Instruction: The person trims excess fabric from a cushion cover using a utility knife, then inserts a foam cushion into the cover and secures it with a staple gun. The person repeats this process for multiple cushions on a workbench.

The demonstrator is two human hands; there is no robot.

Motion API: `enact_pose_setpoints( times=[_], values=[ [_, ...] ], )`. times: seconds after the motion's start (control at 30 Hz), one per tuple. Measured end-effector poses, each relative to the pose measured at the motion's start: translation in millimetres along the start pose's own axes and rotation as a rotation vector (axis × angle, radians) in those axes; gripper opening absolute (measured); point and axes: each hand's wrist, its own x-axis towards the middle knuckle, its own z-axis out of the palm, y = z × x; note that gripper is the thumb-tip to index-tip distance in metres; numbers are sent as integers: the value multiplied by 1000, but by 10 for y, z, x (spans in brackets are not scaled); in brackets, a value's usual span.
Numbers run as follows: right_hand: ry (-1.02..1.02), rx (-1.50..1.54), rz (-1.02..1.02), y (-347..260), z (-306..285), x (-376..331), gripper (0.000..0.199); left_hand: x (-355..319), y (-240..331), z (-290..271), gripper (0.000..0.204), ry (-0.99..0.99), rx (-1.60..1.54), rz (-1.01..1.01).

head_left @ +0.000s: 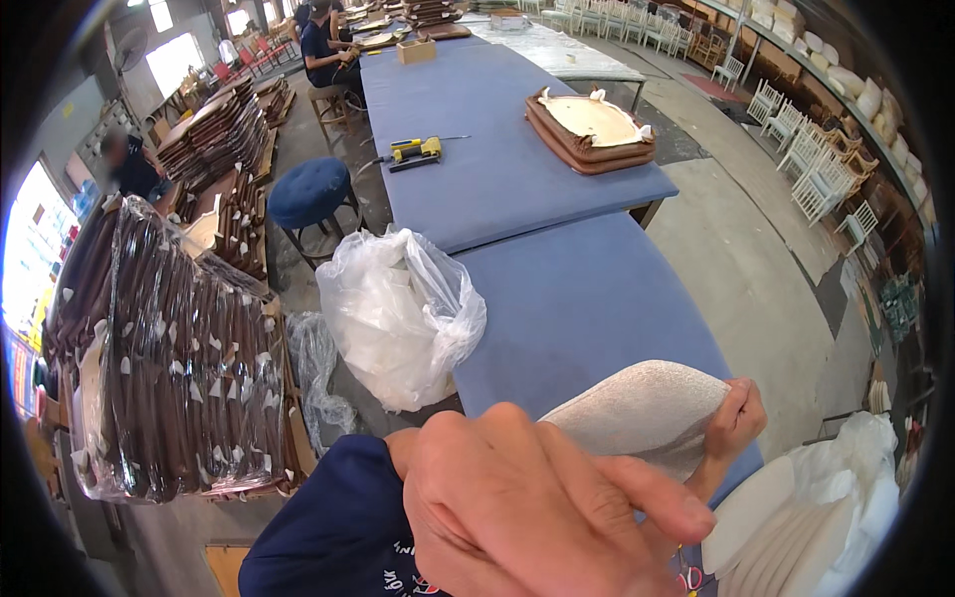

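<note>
My left hand (pixel 537 497) looms large and close at the bottom middle, the back of it toward me. Its fingers are bent and pressed together, one reaching right; whatever they hold, if anything, is hidden. Behind it, my right hand (pixel 734 423) grips the right edge of a cream, rounded, textured seat pad (pixel 637 403). That pad is tilted up over the near end of the blue padded table (pixel 597 298), its left part covered by my left hand. More cream pads (pixel 786 542) lie stacked at the lower right beside clear plastic. Red-handled scissors (pixel 688 577) peek out near my left hand.
A white plastic bag (pixel 398 318) bulges at the table's left edge. Wrapped brown seats (pixel 189 368) stand at left, near a blue stool (pixel 310 194). Farther along lie a yellow staple gun (pixel 416 151) and stacked brown seats (pixel 587 129). Other people work far left.
</note>
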Motion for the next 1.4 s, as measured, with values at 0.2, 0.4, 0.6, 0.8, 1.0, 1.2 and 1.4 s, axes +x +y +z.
enact_pose_setpoints(
  times=[0.2, 0.4, 0.6, 0.8, 1.0, 1.2, 1.4],
  values=[
    [-10, 7, -11, 101, 110, 116, 34, -71, -274, -269, 38, -188, 94, 377],
    [-17, -13, 24, 167, 102, 135, 36, -103, -195, -309, 65, -197, 44, 267],
    [-10, 17, 81, 360, -12, 96, 38, -279, -36, -529, 70, -35, 142, -127],
    [28, -7, 66, 275, -63, 0, 41, -1214, -586, -1419, 61, 366, 936, -518],
    [118, 17, 145, 487, -252, -159, 44, -3495, -710, -2202, 49, 357, 1276, -1368],
    [221, -46, 221, 335, -167, -201, 46, -3667, 50, -2324, 49, 373, 728, -1496],
    [195, -118, 290, 70, 93, -139, 49, -308, 1240, -2768, 93, -311, -2, -187]
  ],
)
